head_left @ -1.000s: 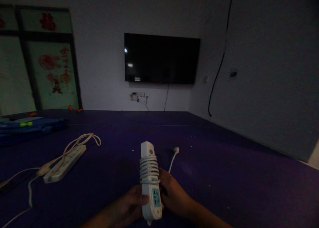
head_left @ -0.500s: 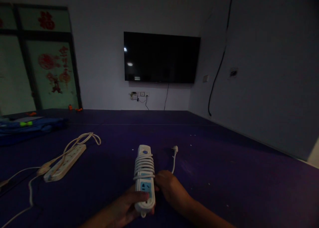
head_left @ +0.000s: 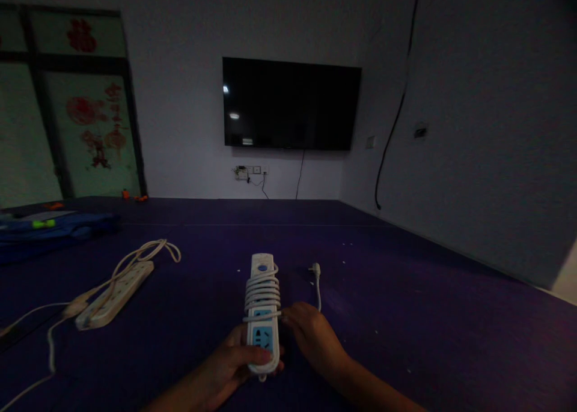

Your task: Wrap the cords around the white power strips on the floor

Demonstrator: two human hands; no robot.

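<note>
My left hand [head_left: 237, 355] grips the lower end of a white power strip [head_left: 262, 365] with blue socket faces, thumb across its front. Several turns of its white cord [head_left: 262, 292] wrap around the strip's middle, below a blue switch [head_left: 262, 268]. On the right side of the strip, my right hand [head_left: 311, 328] pinches the cord where it leaves the wraps. The cord's free end comes out beyond that hand and ends in a white plug [head_left: 316, 270] lying on the purple surface.
A second white power strip [head_left: 115, 298] lies at left with its cord looped over it. Farther back are a blue folded cloth [head_left: 85, 224] and small orange objects [head_left: 140, 199]. A black cable [head_left: 391, 139] hangs along the right wall; a television [head_left: 291, 106] is mounted ahead.
The wrapped strip has tipped a little more upright and its far end has risen. My right hand remains at the cord beside it. The plug's cord has shifted slightly to the right.
</note>
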